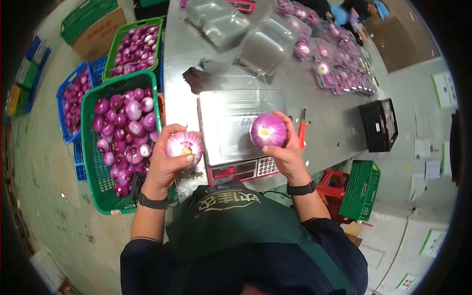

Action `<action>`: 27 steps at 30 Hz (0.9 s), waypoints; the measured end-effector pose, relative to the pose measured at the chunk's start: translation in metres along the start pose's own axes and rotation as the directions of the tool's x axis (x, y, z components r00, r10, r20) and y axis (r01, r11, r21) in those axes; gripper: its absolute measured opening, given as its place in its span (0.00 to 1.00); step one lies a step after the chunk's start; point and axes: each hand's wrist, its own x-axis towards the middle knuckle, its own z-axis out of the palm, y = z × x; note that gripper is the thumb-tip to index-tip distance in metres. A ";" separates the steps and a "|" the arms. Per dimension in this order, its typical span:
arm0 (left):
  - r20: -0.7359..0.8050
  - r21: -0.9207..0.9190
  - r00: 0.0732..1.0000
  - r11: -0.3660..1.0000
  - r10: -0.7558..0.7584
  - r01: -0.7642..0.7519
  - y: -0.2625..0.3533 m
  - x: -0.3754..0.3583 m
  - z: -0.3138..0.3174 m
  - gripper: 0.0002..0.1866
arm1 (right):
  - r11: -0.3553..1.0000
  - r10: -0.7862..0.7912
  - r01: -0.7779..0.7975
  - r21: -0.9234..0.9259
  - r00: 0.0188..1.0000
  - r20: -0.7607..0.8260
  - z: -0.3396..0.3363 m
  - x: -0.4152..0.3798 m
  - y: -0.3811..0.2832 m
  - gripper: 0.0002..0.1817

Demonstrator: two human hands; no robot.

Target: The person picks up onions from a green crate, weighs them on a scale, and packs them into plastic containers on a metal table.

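Observation:
My left hand (169, 160) is closed round a red onion (184, 145), held just left of the scale with its root end facing me. In my right hand (289, 150) is another red onion (268, 131), darker purple, held over the right side of the scale. The digital scale (236, 170) has a red lit display and a keypad on its front. On its platform lies an open clear plastic clamshell box (221, 130), with its lid folded back. The tall green crate (87, 142) to my left holds many red onions.
Stacked clear boxes (268, 44) stand at the table's back, beside packed onion boxes (339, 69). A red-handled knife (302, 133) lies right of the scale. More onion crates (132, 51) stand left. A black crate (378, 125) sits at right. Another person (359, 14) works across the table.

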 end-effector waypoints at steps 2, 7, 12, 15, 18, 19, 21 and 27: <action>0.021 0.041 1.000 0.999 0.009 -0.010 0.000 0.001 0.021 0.36 | 1.000 0.001 0.000 -0.009 0.999 0.040 -0.009 0.000 -0.001 0.52; 0.072 0.177 0.994 0.980 0.084 -0.095 0.002 0.004 0.054 0.25 | 0.955 -0.116 0.129 -0.269 0.991 0.062 -0.025 0.006 -0.001 0.51; 0.104 0.352 0.985 0.921 0.138 -0.166 -0.004 0.017 0.082 0.22 | 0.797 -0.266 0.298 -0.525 0.954 0.137 -0.029 0.014 0.002 0.48; 0.223 0.524 0.945 0.787 0.240 -0.324 -0.012 0.028 0.096 0.19 | 0.542 -0.400 0.442 -0.715 0.884 0.243 -0.028 0.022 -0.001 0.44; 0.341 0.657 0.894 0.605 0.292 -0.449 -0.022 0.042 0.105 0.15 | 0.319 -0.477 0.515 -0.796 0.813 0.334 -0.031 0.030 0.003 0.43; 0.331 0.711 0.911 0.571 0.245 -0.412 -0.029 0.044 0.106 0.13 | 0.320 -0.490 0.534 -0.782 0.800 0.346 -0.034 0.035 0.009 0.43; 0.325 0.781 0.928 0.501 0.183 -0.372 -0.040 0.051 0.108 0.10 | 0.290 -0.494 0.533 -0.795 0.795 0.353 -0.036 0.037 0.014 0.40; 0.554 0.777 0.809 0.228 0.194 -0.587 -0.048 0.063 0.117 0.13 | 0.219 -0.515 0.515 -0.829 0.782 0.350 -0.043 0.031 0.016 0.38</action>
